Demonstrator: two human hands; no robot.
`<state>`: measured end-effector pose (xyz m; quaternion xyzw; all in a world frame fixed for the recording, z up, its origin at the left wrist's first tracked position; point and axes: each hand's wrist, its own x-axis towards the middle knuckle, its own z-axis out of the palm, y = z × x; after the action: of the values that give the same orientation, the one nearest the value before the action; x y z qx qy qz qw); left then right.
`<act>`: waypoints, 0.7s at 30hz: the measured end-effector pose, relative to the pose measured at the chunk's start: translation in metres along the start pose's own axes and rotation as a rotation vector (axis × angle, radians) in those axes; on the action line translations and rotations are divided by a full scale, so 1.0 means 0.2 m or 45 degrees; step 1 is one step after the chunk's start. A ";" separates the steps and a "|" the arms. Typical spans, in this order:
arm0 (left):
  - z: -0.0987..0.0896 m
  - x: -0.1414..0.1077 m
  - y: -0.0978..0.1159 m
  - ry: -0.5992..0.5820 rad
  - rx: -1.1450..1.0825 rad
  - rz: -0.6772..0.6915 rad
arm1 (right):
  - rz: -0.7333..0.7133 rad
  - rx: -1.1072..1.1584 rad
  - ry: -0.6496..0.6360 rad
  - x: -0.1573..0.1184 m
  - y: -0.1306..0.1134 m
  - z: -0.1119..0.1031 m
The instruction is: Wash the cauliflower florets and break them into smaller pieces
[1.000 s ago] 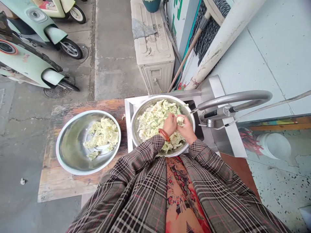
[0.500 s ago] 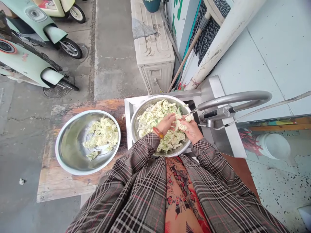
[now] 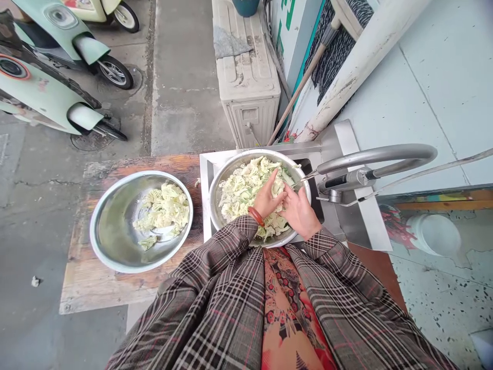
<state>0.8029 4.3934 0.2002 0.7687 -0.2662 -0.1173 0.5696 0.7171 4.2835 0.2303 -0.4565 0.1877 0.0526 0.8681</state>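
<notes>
While I apparently handle pale cauliflower florets (image 3: 246,180) in the round silver metal basin (image 3: 213,209) near the steel sink (image 3: 339,216)'s left edge, my left hand (image 3: 266,200) and right hand (image 3: 302,215) curve half-open; whether my grip holds any, I can't tell. Next calls for light fingertips.

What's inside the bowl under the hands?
Lots of cauliflower pieces are piled in the bowl. The left hand and right hand cover some of the pile, and the pile hides the bottom, so I can't tell what's down there.
</notes>
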 end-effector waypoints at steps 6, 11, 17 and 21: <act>-0.19 0.01 0.00 0.022 -0.266 -0.182 | 0.014 -0.061 0.125 -0.01 -0.05 -0.10; -0.37 -0.03 -0.04 0.093 -0.157 -0.145 | -0.143 -0.104 0.322 -0.03 -0.10 -0.20; -0.59 -0.09 0.04 0.244 0.215 -0.014 | -0.206 -0.222 0.467 -0.07 -0.07 -0.25; -0.86 -0.19 0.07 0.573 0.502 -0.107 | -0.361 -0.352 0.581 -0.09 -0.06 -0.33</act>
<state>0.8513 4.5508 0.2642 0.8815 -0.1189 0.0867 0.4486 0.6852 4.2236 0.2126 -0.5921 0.3035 -0.1482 0.7317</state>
